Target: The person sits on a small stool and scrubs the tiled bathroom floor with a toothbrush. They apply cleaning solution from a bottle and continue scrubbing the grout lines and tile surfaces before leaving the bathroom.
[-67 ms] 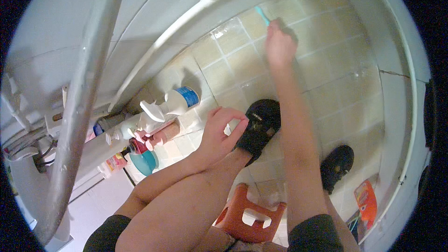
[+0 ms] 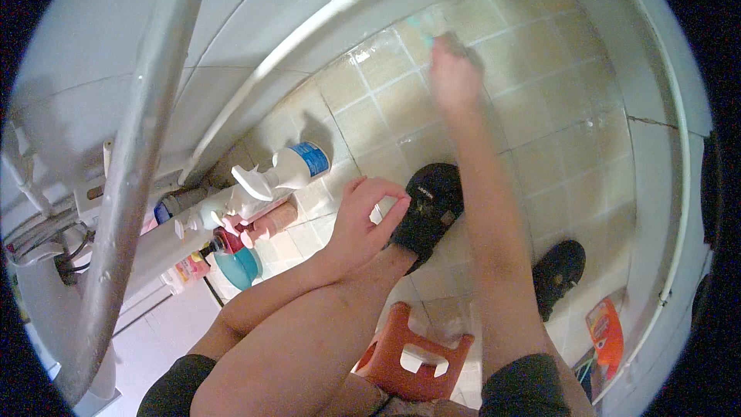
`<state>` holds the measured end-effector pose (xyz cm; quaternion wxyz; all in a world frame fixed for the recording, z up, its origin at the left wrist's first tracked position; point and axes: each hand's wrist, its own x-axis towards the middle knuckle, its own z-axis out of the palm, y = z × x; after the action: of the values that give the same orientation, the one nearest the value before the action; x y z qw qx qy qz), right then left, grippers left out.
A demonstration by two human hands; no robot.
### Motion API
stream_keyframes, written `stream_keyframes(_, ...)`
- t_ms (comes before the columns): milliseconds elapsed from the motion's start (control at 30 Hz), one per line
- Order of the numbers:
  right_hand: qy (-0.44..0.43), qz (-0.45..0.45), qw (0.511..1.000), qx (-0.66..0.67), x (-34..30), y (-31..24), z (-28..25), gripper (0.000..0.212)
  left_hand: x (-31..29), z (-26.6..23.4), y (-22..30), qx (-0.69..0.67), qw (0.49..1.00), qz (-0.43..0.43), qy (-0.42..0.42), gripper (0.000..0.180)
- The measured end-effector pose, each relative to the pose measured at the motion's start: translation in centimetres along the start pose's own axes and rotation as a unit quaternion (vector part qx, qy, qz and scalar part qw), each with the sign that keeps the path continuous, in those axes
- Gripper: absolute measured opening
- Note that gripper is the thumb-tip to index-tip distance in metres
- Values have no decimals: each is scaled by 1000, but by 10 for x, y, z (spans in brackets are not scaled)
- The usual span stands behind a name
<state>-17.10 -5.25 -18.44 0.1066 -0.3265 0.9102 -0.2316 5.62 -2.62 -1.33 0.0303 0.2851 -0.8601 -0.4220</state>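
A teal-handled brush (image 2: 421,28) sits in the right hand (image 2: 454,77), which is closed around it far out at full reach, the bristle end pressed to the beige floor tiles (image 2: 540,108) close to the white curved rail (image 2: 309,27). The hand is blurred, so I judge a scrubbing stroke is under way. The left hand (image 2: 363,224) rests loosely on the knee, fingers half curled and holding nothing, just beside the black slipper (image 2: 432,208). Left of that hand stand a white spray bottle (image 2: 282,170) and some pink bottles (image 2: 258,224); below it, an orange stool (image 2: 413,359). To my eye, the next stroke calls for firm downward pressure along the grout lines, weight kept balanced.
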Motion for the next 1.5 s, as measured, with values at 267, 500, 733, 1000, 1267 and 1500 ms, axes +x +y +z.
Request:
stream_keyframes(267,25,-25,999,-20,4,-2,-15,21,2,-1,0,14,1000,-6,-9,6)
stream_keyframes(500,40,42,998,11,5,-6,-12,20,1,0,4,11,1000,-15,1,5)
stream_keyframes(733,50,82,995,4,-1,-2,-9,19,1,0,2,18,1000,-5,0,6)
stream_keyframes(1000,7,-12,1000,2,-6,-16,-11,23,2,-1,0,15,1000,-3,4,6)
stream_keyframes(1267,3,-22,999,37,-1,-19,-13,25,0,3,3,20,1000,-11,16,7)
stream_keyframes(1500,1,-1,999,49,-5,-23,-10,22,1,4,4,20,1000,-8,6,7)
